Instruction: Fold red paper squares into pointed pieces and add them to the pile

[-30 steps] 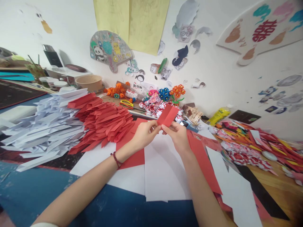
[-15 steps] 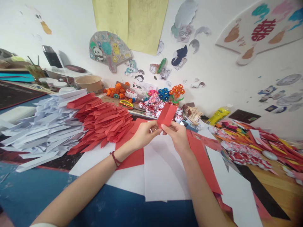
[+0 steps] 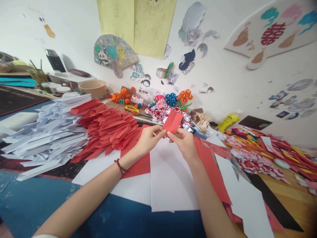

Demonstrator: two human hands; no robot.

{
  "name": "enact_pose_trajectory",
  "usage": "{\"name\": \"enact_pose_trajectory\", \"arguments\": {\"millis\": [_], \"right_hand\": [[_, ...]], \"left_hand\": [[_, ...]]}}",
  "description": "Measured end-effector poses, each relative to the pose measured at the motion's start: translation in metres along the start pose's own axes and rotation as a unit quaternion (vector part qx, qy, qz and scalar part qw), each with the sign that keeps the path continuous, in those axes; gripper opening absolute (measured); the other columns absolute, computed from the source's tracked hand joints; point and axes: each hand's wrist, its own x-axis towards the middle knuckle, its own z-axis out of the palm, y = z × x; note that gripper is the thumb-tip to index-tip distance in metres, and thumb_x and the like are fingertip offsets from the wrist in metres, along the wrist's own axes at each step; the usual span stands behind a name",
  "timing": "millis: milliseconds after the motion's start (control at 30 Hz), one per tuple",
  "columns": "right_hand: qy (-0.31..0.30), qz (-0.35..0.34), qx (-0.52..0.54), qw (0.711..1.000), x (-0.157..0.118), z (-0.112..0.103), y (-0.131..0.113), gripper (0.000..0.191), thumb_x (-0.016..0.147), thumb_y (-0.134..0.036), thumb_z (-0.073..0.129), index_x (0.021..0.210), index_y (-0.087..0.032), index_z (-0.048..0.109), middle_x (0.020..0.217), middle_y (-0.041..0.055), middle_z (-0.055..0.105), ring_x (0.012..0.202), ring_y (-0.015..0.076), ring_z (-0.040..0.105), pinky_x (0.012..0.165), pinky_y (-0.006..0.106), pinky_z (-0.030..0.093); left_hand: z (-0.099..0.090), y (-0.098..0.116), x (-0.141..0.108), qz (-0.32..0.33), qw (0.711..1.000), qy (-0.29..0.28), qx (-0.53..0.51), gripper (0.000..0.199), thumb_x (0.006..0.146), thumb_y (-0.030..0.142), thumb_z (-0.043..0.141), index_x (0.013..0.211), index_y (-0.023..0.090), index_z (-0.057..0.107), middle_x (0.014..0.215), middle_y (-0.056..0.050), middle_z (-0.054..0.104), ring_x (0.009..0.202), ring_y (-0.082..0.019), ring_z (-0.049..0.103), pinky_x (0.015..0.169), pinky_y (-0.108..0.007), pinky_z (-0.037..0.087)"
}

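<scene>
Between my two hands is a small piece of red paper, with a crease running along its length. My left hand pinches its lower left edge between thumb and fingers. On the other side, my right hand grips the lower right corner, thumb in front and fingers behind. The paper is held up above white sheets on the table. Just left of my left hand lies a heap of folded red paper strips, and beyond it a heap of folded white strips.
Paper flowers, yellow-handled scissors and a round tan bowl line the wall. A yellow bottle stands at the back right. Colourful strips cover the right side. Red sheets lie beside my right forearm.
The red paper has dipped and shifted slightly left, its top tilting a little. Both hands keep their pinch on it.
</scene>
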Motion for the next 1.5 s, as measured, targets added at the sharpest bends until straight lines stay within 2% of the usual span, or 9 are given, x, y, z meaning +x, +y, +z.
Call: {"name": "enact_pose_trajectory", "arguments": {"millis": [200, 467, 767, 967, 1033, 1200, 1267, 1367, 1500], "right_hand": [[0.007, 0.001, -0.002, 1.0, 0.001, 0.001, 0.004, 0.025, 0.073, -0.039, 0.072, 0.082, -0.015, 0.07, 0.076, 0.0044, 0.067, 0.06, 0.0133, 0.056, 0.056, 0.027, 0.049], [0.012, 0.009, -0.011, 1.0, 0.0, 0.003, 0.001, 0.027, 0.073, -0.041, 0.072, 0.081, -0.015, 0.069, 0.076, 0.0051, 0.068, 0.06, 0.0142, 0.057, 0.055, 0.027, 0.049], [0.033, -0.007, -0.034, 0.999, 0.002, 0.003, 0.008, 0.028, 0.075, -0.043, 0.069, 0.08, -0.015, 0.067, 0.071, 0.0031, 0.065, 0.055, 0.0127, 0.055, 0.053, 0.027, 0.047], [0.013, 0.034, -0.039, 0.999, 0.001, 0.004, 0.011, 0.031, 0.071, -0.041, 0.072, 0.082, -0.014, 0.066, 0.07, 0.004, 0.065, 0.058, 0.0151, 0.057, 0.054, 0.028, 0.048], [0.018, 0.03, -0.045, 0.998, 0.001, 0.004, 0.011, 0.031, 0.072, -0.042, 0.07, 0.085, -0.014, 0.067, 0.073, 0.0044, 0.065, 0.06, 0.0157, 0.057, 0.055, 0.027, 0.047], [0.086, -0.01, -0.095, 0.992, 0.002, 0.002, 0.011, 0.033, 0.078, -0.045, 0.064, 0.087, -0.014, 0.067, 0.082, 0.0048, 0.067, 0.07, 0.0178, 0.058, 0.062, 0.027, 0.045], [0.072, -0.01, -0.127, 0.989, 0.003, 0.0, 0.012, 0.034, 0.078, -0.046, 0.064, 0.086, -0.013, 0.067, 0.08, 0.0046, 0.066, 0.069, 0.0177, 0.057, 0.06, 0.026, 0.044], [0.018, -0.005, -0.159, 0.987, 0.002, -0.001, 0.013, 0.034, 0.078, -0.046, 0.064, 0.083, -0.012, 0.068, 0.075, 0.0041, 0.064, 0.066, 0.0167, 0.055, 0.057, 0.025, 0.041], [-0.028, -0.001, -0.168, 0.985, 0.001, 0.001, 0.014, 0.035, 0.079, -0.047, 0.062, 0.079, -0.012, 0.066, 0.07, 0.0022, 0.06, 0.061, 0.0141, 0.05, 0.054, 0.024, 0.036]], "left_hand": [[-0.003, -0.004, 0.002, 0.0, 0.999, 0.052, 0.014, 0.02, 0.084, 0.034, 0.058, 0.08, 0.016, 0.066, 0.076, -0.003, 0.069, 0.069, -0.013, 0.06, 0.063, -0.022, 0.042], [-0.003, -0.003, 0.001, -0.008, 0.999, 0.042, -0.024, 0.025, 0.086, 0.035, 0.053, 0.079, 0.015, 0.066, 0.076, -0.004, 0.07, 0.071, -0.014, 0.062, 0.068, -0.023, 0.045], [-0.006, 0.006, 0.0, -0.015, 1.0, 0.025, -0.003, 0.024, 0.086, 0.031, 0.053, 0.074, 0.015, 0.066, 0.069, -0.002, 0.069, 0.065, -0.013, 0.061, 0.064, -0.022, 0.043], [-0.007, 0.007, 0.0, -0.009, 0.996, 0.077, 0.048, 0.014, 0.084, 0.027, 0.054, 0.081, 0.017, 0.064, 0.081, -0.001, 0.069, 0.072, -0.012, 0.059, 0.068, -0.023, 0.042], [-0.006, 0.006, 0.0, -0.006, 0.996, 0.065, 0.054, 0.014, 0.084, 0.026, 0.054, 0.08, 0.017, 0.063, 0.08, -0.001, 0.068, 0.072, -0.012, 0.059, 0.067, -0.023, 0.041], [0.0, 0.001, -0.002, 0.012, 0.997, -0.018, 0.068, 0.013, 0.084, 0.026, 0.054, 0.079, 0.017, 0.062, 0.075, 0.0, 0.067, 0.068, -0.012, 0.057, 0.064, -0.023, 0.04], [0.001, 0.0, -0.002, 0.017, 0.996, -0.011, 0.083, 0.013, 0.084, 0.026, 0.054, 0.079, 0.017, 0.061, 0.075, 0.0, 0.066, 0.067, -0.012, 0.057, 0.062, -0.022, 0.039], [0.0, 0.002, -0.001, 0.015, 0.994, 0.034, 0.104, 0.012, 0.085, 0.026, 0.054, 0.08, 0.017, 0.061, 0.075, 0.0, 0.065, 0.067, -0.012, 0.057, 0.062, -0.022, 0.038], [-0.003, 0.004, -0.002, 0.015, 0.991, 0.068, 0.118, 0.01, 0.085, 0.024, 0.054, 0.08, 0.017, 0.06, 0.076, 0.0, 0.065, 0.067, -0.011, 0.056, 0.063, -0.023, 0.038]]}}
